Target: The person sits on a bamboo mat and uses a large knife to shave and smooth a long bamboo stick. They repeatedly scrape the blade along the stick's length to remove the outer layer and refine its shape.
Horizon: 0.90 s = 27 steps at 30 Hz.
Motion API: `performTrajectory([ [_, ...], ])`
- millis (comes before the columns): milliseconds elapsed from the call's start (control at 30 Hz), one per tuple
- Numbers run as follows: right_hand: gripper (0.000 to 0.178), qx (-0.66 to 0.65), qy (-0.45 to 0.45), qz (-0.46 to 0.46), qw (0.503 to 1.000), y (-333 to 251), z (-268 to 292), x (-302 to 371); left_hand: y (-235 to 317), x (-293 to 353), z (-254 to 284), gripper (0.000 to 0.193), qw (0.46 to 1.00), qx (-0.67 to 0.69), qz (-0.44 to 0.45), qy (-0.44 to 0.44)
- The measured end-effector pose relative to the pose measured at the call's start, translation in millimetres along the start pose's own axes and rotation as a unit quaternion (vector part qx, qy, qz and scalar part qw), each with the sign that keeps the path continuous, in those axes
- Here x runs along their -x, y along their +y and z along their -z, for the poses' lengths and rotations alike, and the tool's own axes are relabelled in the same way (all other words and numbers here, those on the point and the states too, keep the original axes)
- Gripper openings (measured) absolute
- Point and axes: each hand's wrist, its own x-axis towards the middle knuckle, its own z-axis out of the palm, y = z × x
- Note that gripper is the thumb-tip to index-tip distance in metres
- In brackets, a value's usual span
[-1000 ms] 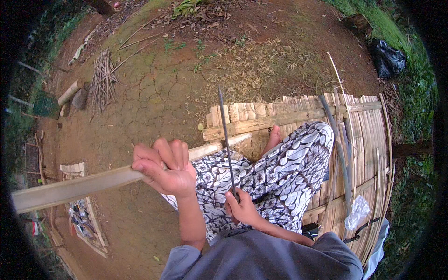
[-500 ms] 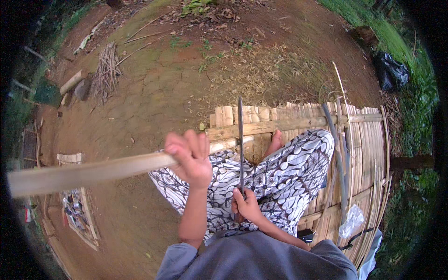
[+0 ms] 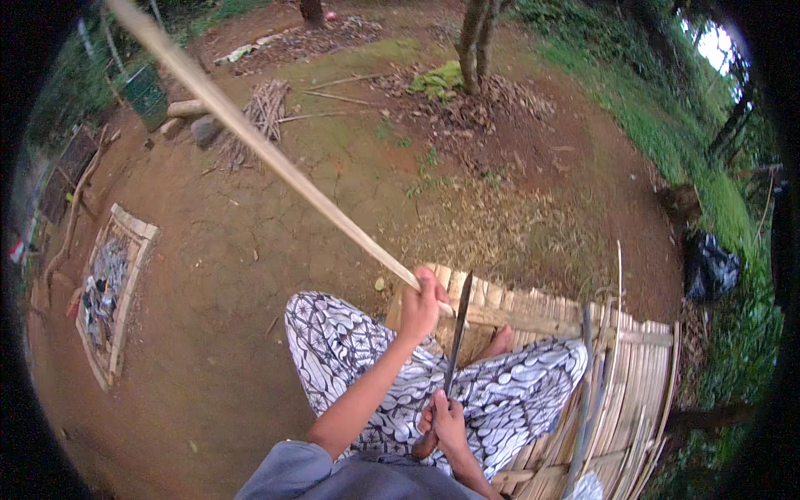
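A long, pale bamboo strip [image 3: 275, 158] slants from the far upper left down toward my lap, slightly blurred. My left hand [image 3: 422, 307] is closed around its near end, and a short tip sticks out past my fingers beside the blade. In my right hand [image 3: 448, 423], low between my thighs, is a machete [image 3: 459, 333] with a long dark blade pointing away from me and a brown wooden handle. The strip's tip is close to the upper blade; I cannot tell whether they touch. I sit cross-legged in patterned trousers [image 3: 350, 358] on a slatted bamboo platform [image 3: 637, 367].
Curly shavings [image 3: 475, 221] litter the soil beyond the platform. A grey pole [image 3: 583, 375] and thin strips lie at right. Farther off are a black plastic bag [image 3: 712, 267], a tree [image 3: 475, 50], a stick bundle [image 3: 268, 108] and a framed rubbish pit [image 3: 129, 292].
The strip has swung from lying out to the left to pointing far and up-left. My left hand has moved right, near the blade. The machete leans slightly right; the view has tilted farther outward.
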Motion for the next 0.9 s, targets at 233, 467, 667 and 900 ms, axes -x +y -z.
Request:
performTrajectory([
  [233, 0.032, 0.044, 0.046, 0.057, 0.996, -16.6, 14.2, 2.9, 23.1, -6.6, 2.6, 0.033, 0.998, 0.059, -0.002, -0.037],
  [467, 0.023, 0.165, -0.003, 0.242, 0.956, -57.4, 28.5, 22.8, 114.4, -3.1, 8.4, 0.052, 0.996, 0.073, 0.011, -0.057],
  [667, 0.015, 0.252, 0.001, 0.319, 0.914, -92.3, 16.8, 27.1, 97.4, 46.9, 19.4, 0.050, 0.990, 0.034, 0.048, -0.130],
  [900, 0.024, 0.412, 0.041, 0.431, 0.802, -119.7, -1.4, 28.0, 97.5, 66.6, 16.0, 0.039, 0.989, 0.000, 0.042, -0.140],
])
